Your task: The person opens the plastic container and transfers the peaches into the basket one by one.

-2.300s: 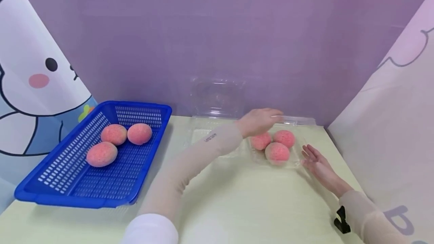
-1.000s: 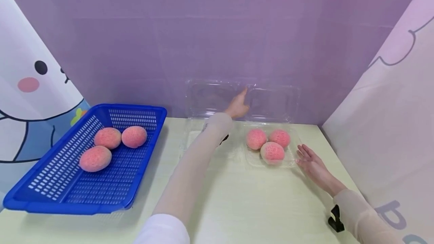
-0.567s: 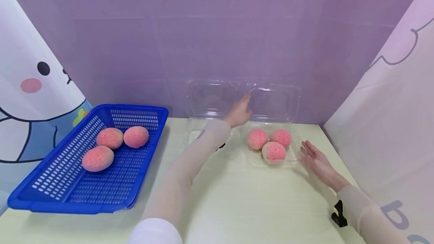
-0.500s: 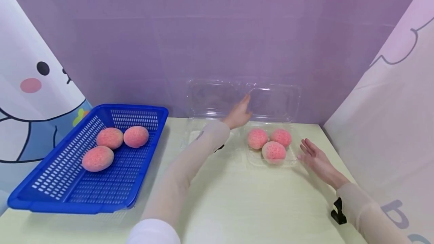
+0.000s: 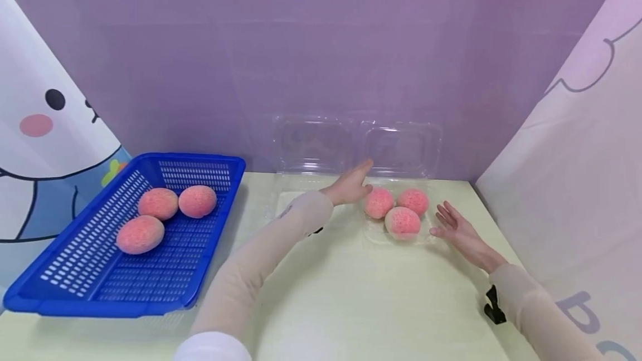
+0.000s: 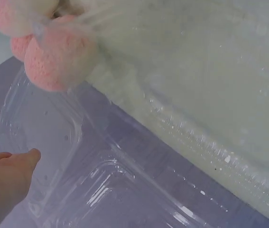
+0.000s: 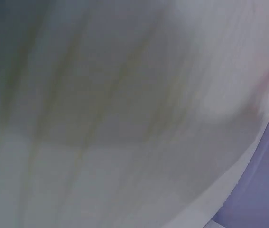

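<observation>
My left hand (image 5: 348, 185) hovers at the left rear of a clear plastic clamshell box (image 5: 373, 235), fingers stretched and thumb beside the nearest peach (image 5: 378, 203). Two more pink peaches, a front one (image 5: 403, 223) and a right one (image 5: 413, 201), sit with it in the box. Behind them the lid (image 5: 401, 152) stands up against the purple backdrop. To the box's right, my right hand (image 5: 460, 235) has its fingers spread and its palm turned toward the box. Neither hand holds anything. In the left wrist view, the left hand (image 6: 8, 180) reaches across the upright lid (image 6: 39, 123).
A second clear clamshell, its lid (image 5: 313, 146) raised, stands left of the first, partly hidden by the left arm. On the table's left is a blue slotted basket (image 5: 215, 238) with three peaches (image 5: 140, 234). Purple cloth (image 5: 321, 43) closes off the back.
The left hand first lifted the right box's lid upright, then left its top edge and came down toward the peaches. The right hand has stayed beside the box, shifting slightly inward.
</observation>
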A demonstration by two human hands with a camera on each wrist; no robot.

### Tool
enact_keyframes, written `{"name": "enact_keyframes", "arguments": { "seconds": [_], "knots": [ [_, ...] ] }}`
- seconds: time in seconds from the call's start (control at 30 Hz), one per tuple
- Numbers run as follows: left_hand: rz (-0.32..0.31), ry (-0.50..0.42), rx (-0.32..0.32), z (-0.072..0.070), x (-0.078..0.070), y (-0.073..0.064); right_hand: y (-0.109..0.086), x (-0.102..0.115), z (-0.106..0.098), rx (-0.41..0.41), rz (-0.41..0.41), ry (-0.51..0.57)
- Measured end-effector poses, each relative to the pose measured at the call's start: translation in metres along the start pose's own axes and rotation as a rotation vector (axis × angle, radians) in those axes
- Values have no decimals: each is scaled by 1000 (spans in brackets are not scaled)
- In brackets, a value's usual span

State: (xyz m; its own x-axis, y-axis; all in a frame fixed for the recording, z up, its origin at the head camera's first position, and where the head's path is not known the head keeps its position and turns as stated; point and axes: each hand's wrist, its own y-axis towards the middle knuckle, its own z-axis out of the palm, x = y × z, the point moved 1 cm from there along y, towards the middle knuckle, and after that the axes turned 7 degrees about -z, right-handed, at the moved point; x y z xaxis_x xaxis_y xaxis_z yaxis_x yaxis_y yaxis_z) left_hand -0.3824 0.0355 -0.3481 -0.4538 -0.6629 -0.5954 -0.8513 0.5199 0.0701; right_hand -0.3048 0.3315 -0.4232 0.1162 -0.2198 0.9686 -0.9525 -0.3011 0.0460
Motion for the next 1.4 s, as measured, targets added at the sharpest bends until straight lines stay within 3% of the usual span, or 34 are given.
{"name": "enact_keyframes", "arguments": {
  "seconds": [0.4, 0.8, 0.97, 1.03, 1.17, 1.4],
  "knots": [
    [33, 25, 41, 11, 5, -5, -2, 7, -9, 77, 0, -148],
    [33, 76, 63, 17, 9, -5, -4, 6, -10, 91, -18, -107],
    [53, 76, 118, 16, 3, -4, -5, 2, -11, 83, -18, -99],
    [75, 110, 135, 16, -1, 0, -5, 0, -12, 81, -15, -94],
    [131, 262, 142, 19, -7, 12, -5, -1, -13, 82, -18, -79],
    [53, 381, 186, 40, -4, 25, -4, 0, -11, 94, -33, -73]
  ]
}}
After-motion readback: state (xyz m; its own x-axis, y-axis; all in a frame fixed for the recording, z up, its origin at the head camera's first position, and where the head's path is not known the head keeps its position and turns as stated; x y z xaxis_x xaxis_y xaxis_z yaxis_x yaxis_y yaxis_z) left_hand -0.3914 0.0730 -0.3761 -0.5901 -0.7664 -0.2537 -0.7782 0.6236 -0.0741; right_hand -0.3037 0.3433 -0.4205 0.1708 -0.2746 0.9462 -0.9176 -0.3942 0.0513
